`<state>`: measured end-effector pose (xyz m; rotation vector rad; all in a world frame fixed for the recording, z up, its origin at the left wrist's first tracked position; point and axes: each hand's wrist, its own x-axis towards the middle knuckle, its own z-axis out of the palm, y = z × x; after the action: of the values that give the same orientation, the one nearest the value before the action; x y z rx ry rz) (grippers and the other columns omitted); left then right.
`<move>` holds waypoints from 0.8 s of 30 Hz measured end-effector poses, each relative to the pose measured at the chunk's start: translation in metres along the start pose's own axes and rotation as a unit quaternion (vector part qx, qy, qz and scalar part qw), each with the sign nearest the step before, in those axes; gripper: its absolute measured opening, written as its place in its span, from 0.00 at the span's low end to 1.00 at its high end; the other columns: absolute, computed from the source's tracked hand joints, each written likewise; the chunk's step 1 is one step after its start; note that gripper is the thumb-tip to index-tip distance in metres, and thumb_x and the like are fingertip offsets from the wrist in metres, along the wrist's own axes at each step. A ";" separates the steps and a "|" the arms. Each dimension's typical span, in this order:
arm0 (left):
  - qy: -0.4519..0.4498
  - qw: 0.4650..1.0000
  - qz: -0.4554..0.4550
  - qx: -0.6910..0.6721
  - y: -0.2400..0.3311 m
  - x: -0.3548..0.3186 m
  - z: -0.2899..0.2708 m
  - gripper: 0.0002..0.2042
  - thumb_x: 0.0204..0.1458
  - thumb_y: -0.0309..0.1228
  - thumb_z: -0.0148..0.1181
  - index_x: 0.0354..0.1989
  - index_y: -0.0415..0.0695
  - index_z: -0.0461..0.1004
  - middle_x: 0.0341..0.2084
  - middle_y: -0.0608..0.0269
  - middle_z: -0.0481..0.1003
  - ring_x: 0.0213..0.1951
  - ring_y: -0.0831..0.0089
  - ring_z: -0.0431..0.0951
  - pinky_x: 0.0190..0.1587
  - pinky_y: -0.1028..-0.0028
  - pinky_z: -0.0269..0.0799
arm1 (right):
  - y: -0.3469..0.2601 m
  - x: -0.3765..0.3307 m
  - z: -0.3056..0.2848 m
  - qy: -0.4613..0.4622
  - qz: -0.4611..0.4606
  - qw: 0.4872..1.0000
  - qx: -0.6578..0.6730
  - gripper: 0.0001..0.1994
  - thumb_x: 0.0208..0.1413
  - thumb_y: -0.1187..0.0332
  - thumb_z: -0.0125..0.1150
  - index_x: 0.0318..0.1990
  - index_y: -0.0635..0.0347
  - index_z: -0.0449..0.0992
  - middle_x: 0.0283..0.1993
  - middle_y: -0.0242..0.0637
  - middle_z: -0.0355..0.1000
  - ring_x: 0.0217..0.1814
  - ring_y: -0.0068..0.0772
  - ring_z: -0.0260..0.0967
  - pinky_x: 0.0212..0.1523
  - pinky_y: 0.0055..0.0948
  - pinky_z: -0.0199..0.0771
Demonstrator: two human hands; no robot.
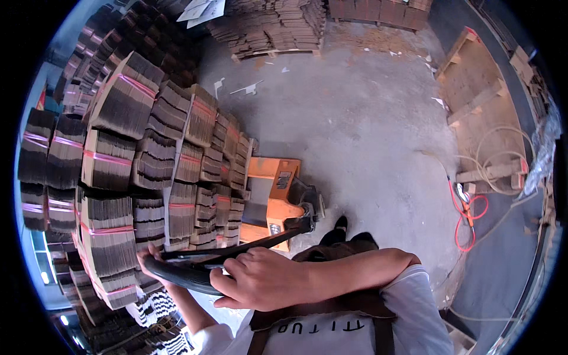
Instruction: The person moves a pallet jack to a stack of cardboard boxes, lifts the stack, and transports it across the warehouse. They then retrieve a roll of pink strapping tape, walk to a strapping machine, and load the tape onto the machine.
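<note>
A black loop handle (183, 275) of an orange pallet jack (283, 198) lies in front of my body, its shaft running to the jack's base. My left hand (151, 255) is closed around the handle's far left side, partly hidden by it. Across my body reaches my right arm, and my right hand (257, 279) grips the handle's near end with curled fingers. The jack's orange forks extend left toward a pallet loaded with tall stacks of cardboard bundles (108, 157), tied with pink straps.
More cardboard stacks (275, 26) rest on a pallet at the back. A wooden pallet (476, 97) leans against the right wall, with a pale hose (503, 133) and an orange-red coiled cord (471, 216) near it. Paper scraps (248, 89) lie on the grey floor (355, 112).
</note>
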<state>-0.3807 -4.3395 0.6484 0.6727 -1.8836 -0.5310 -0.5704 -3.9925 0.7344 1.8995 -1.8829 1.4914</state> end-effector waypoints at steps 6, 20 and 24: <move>0.138 0.972 -0.182 -0.061 0.043 -0.049 -0.036 0.14 0.54 0.22 0.58 0.23 0.46 0.58 0.20 0.73 0.56 0.23 0.80 0.55 0.25 0.77 0.59 | 0.058 0.028 -0.021 -0.049 -0.073 0.988 0.124 0.20 0.52 0.54 0.61 0.34 0.64 0.66 0.20 0.38 0.67 0.19 0.38 0.70 0.19 0.33 0.68; 0.249 0.876 -0.290 0.293 0.203 -0.219 -0.053 0.11 0.55 0.27 0.61 0.44 0.35 0.74 0.26 0.66 0.71 0.29 0.80 0.68 0.29 0.77 0.65 | 0.188 0.106 -0.009 -0.183 -0.075 0.915 0.352 0.21 0.59 0.53 0.52 0.22 0.61 0.70 0.12 0.35 0.65 0.11 0.32 0.63 0.17 0.35 0.69; 0.233 0.869 -0.305 0.312 0.288 -0.197 0.049 0.13 0.55 0.29 0.60 0.46 0.36 0.71 0.33 0.63 0.73 0.34 0.79 0.69 0.37 0.76 0.66 | 0.209 0.136 0.003 -0.231 -0.098 0.901 0.353 0.23 0.61 0.51 0.49 0.19 0.57 0.67 0.11 0.33 0.63 0.10 0.30 0.60 0.18 0.35 0.68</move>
<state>-0.4234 -3.9913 0.6784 1.6949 -1.3341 -0.0948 -0.7674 -4.1434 0.7065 2.8729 -1.2753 1.9596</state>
